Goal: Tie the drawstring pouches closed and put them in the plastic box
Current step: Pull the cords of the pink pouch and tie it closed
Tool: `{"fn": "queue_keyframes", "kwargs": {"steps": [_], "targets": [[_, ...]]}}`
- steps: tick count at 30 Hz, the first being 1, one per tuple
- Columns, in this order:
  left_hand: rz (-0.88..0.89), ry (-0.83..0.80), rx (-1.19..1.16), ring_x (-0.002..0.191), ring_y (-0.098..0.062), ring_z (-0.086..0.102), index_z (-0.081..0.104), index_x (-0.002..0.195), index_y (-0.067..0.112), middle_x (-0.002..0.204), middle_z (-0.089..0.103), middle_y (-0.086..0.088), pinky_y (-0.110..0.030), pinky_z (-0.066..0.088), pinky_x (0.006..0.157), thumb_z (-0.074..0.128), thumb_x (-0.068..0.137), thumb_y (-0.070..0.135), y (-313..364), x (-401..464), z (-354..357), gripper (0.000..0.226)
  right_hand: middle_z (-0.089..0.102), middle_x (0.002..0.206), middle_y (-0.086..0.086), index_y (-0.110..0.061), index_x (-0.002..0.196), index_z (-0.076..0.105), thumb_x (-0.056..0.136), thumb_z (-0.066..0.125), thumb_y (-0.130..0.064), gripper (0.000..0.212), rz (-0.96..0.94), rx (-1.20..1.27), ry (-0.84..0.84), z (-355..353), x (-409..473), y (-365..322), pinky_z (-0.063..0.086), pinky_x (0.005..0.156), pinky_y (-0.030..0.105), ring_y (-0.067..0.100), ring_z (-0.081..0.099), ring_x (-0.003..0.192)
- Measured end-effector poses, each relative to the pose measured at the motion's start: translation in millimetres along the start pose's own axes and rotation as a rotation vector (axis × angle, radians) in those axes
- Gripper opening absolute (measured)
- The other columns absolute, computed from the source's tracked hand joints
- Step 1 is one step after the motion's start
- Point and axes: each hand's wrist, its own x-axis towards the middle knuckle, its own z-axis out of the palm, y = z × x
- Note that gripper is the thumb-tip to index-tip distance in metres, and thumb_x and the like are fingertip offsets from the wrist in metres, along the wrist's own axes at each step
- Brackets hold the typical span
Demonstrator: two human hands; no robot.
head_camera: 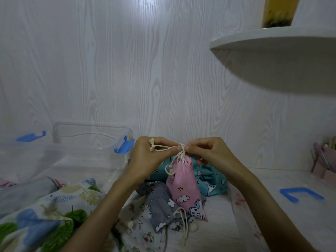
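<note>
Pink cotton drawstring pouch (pixel 183 190) w/ white clouds, yellow stars and a dino print hangs in the air over the mid bench, neck gathered tight, bottom corner just above the pile. Cream cotton cord (pixel 164 148) runs taut from the neck across to the left hand (pixel 145 157), whose fingers are curled round the knotted end. Right hand (pixel 209 151) pinches the cord right at the gathered neck, thumb and forefinger together. A loose loop of cord dangles down the pouch front. Below: grey cloud-print pouch (pixel 160 210), teal star-print pouch (pixel 211 180) behind, both partly hidden by the pink one. Clear plastic box w/ blue clips (pixel 87 142) sits toward the bench's far-left corner; walls hard to make out against the panel, contents unclear.
</note>
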Motion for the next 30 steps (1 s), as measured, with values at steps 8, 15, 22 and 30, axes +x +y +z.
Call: {"fn": "queue_keyframes", "kwargs": {"steps": [8, 15, 22, 30], "targets": [[-0.054, -0.075, 0.070, 0.072, -0.010, 0.071, 0.077, 0.083, 0.009, 0.075, 0.075, 0.001, -0.013, 0.051, 0.064, 0.076, 0.075, 0.015, 7.2, 5.1, -15.9, 0.010, 0.062, 0.051, -0.008, -0.015, 0.068, 0.071, 0.075, 0.074, -0.016, 0.007, -0.098, -0.153, 0.130, -11.5, -1.4, -0.4, 0.041, 0.053, 0.020, 0.006, 0.049, 0.050], [-0.204, -0.344, 0.288, 0.059, -0.001, 0.060, 0.078, 0.075, 0.017, 0.066, 0.073, 0.004, -0.011, 0.044, 0.056, 0.078, 0.073, 0.021, 5.5, 4.5, -27.2, 0.004, 0.059, 0.053, -0.014, -0.019, 0.071, 0.072, 0.074, 0.074, -0.018, 0.004, -0.082, -0.567, -0.183, -20.0, 0.0, 5.4, 0.036, 0.049, 0.011, -0.005, 0.048, 0.042], [-0.313, -0.272, 0.373, 0.061, 0.000, 0.066, 0.074, 0.079, 0.010, 0.064, 0.070, 0.006, -0.014, 0.049, 0.057, 0.071, 0.082, 0.022, 6.1, 5.9, -36.6, 0.013, 0.051, 0.121, -0.014, -0.039, 0.133, 0.040, 0.075, 0.077, -0.029, 0.069, 0.147, -0.492, -0.509, -34.0, -3.5, 9.6, 0.056, 0.081, 0.023, 0.006, 0.065, 0.086], [-0.594, -0.256, -0.070, 0.066, -0.008, 0.070, 0.052, 0.080, 0.011, 0.083, 0.067, -0.003, -0.020, 0.056, 0.058, 0.049, 0.097, 0.017, 32.9, -0.5, -36.4, 0.018, 0.069, 0.078, -0.010, -0.019, 0.085, 0.071, 0.084, 0.068, -0.018, 0.004, 0.035, -0.473, -0.396, -13.9, 5.5, 16.6, 0.045, 0.056, 0.015, 0.001, 0.058, 0.058]]}}
